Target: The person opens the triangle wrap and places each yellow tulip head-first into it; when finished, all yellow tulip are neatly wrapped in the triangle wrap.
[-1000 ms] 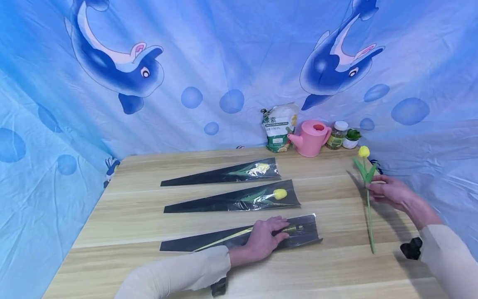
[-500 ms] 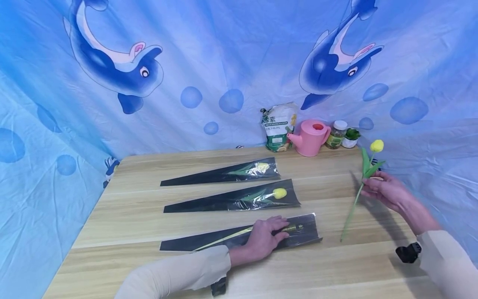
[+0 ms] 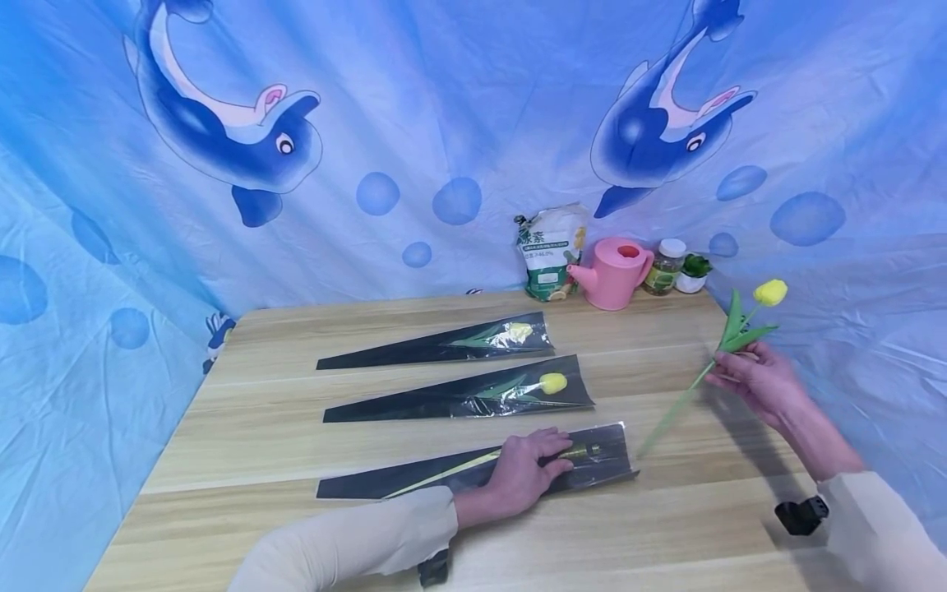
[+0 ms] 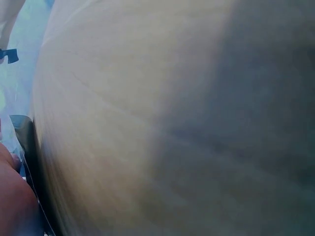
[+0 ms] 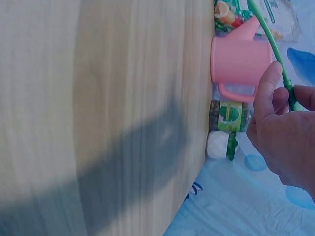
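Observation:
In the head view my right hand (image 3: 762, 382) pinches a yellow tulip (image 3: 770, 293) by its stem just under the green leaves. The flower points up and right, and the stem slants down left toward the nearest sleeve. In the right wrist view thumb and fingers close on the green stem (image 5: 269, 37). My left hand (image 3: 518, 473) rests spread on the nearest black flower sleeve (image 3: 607, 469), covering its middle; a gold strip and print show on it. Two more sleeves lie behind: the middle sleeve (image 3: 414, 403) and the far sleeve (image 3: 399, 352), each holding a yellow tulip.
Along the back edge of the wooden table (image 3: 251, 444) stand a white-green bag (image 3: 551, 255), a pink watering can (image 3: 614, 275), a lidded jar (image 3: 666, 267) and a small potted plant (image 3: 693, 275). A blue dolphin curtain (image 3: 459, 107) hangs behind and at the sides.
My right hand has turned the tulip: its flower has swung right and its stem end left toward the nearest sleeve. The right hand has shifted slightly left. My left hand has stayed put.

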`<state>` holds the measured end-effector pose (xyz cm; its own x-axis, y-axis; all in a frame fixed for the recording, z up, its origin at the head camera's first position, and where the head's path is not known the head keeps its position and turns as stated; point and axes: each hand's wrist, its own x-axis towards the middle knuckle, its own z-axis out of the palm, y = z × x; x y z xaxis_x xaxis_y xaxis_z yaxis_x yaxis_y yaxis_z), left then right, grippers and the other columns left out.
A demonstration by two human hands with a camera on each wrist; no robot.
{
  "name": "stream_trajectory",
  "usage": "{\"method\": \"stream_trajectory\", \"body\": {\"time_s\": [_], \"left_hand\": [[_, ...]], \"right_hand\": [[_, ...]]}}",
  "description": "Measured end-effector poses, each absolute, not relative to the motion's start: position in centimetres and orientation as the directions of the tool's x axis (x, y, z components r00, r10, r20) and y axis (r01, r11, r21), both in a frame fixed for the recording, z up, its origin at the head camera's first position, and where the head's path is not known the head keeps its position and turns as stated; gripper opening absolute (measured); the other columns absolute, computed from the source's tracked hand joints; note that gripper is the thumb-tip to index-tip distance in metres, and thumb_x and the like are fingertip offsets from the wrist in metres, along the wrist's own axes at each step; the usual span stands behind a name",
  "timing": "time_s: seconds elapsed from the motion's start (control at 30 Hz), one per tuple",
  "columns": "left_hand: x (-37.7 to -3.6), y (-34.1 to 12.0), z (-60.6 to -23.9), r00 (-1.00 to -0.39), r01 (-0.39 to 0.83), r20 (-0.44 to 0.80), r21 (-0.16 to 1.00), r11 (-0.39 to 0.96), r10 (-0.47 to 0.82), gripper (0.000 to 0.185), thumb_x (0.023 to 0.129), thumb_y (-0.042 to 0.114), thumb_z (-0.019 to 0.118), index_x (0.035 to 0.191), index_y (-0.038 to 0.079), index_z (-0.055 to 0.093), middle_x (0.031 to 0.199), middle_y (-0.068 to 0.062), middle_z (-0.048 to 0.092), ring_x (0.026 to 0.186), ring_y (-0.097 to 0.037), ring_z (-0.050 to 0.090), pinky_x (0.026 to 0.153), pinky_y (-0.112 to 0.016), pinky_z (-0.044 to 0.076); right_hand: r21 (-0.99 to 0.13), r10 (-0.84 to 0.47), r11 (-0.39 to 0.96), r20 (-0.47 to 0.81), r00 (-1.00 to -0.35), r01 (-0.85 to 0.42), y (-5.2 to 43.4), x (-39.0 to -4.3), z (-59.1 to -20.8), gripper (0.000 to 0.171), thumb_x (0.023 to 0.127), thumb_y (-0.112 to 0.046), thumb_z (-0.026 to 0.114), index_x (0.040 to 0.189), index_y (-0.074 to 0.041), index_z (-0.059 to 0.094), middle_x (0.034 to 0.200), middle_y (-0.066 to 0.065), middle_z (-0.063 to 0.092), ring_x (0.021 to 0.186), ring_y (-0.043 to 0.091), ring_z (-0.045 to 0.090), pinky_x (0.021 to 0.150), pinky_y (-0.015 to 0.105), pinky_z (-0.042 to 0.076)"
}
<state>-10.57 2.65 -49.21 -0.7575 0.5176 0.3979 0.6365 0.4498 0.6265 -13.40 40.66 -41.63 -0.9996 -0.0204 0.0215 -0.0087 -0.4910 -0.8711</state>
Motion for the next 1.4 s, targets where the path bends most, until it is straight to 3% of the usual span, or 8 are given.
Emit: {"method": "stream_trajectory", "body": {"time_s": [0.3,0.93,1.17,1.4], "left_hand": [[-10.6,2.7,-49.3,-0.758,0.636,0.397,0.626,0.451,0.518,0.031,0.085,0.017,0.081,0.113,0.005,0.075,0.117,-0.004,0.071,0.116,-0.016,0.064,0.102,-0.027,0.047],[-10.5,2.9,-49.3,-0.753,0.643,0.408,0.622,0.447,0.516,0.031,0.085,0.017,0.081,0.114,0.006,0.075,0.118,-0.005,0.071,0.115,-0.017,0.064,0.102,-0.028,0.047],[-10.6,3.0,-49.4,-0.75,0.649,0.418,0.617,0.445,0.512,0.031,0.085,0.016,0.081,0.113,0.005,0.075,0.117,-0.006,0.071,0.114,-0.017,0.065,0.101,-0.028,0.048],[-10.5,3.0,-49.5,-0.749,0.65,0.423,0.616,0.444,0.51,0.032,0.085,0.016,0.081,0.114,0.004,0.075,0.117,-0.006,0.071,0.114,-0.018,0.065,0.101,-0.028,0.048]], "right_hand": [[-0.837,0.016,-0.546,0.044,-0.999,-0.045,38.9,-12.9,-42.2,0.025,0.097,0.016,0.048,0.111,-0.004,0.045,0.09,0.011,0.068,0.081,0.021,0.07,0.078,0.036,0.061],[-0.809,0.038,-0.584,0.056,-0.998,-0.068,35.4,-11.0,-43.5,0.015,0.097,0.016,0.048,0.1,0.002,0.05,0.08,0.013,0.065,0.075,0.021,0.069,0.084,0.039,0.059],[-0.791,0.02,-0.61,0.033,-0.999,-0.038,34.4,-9.8,-44.1,0.015,0.098,0.015,0.048,0.099,0.001,0.052,0.081,0.011,0.061,0.078,0.019,0.067,0.088,0.04,0.057],[-0.792,0.035,-0.604,0.079,-0.996,-0.084,33.0,-8.9,-44.5,0.017,0.098,0.016,0.048,0.098,0.001,0.056,0.082,0.01,0.062,0.08,0.018,0.067,0.088,0.04,0.056]]}}
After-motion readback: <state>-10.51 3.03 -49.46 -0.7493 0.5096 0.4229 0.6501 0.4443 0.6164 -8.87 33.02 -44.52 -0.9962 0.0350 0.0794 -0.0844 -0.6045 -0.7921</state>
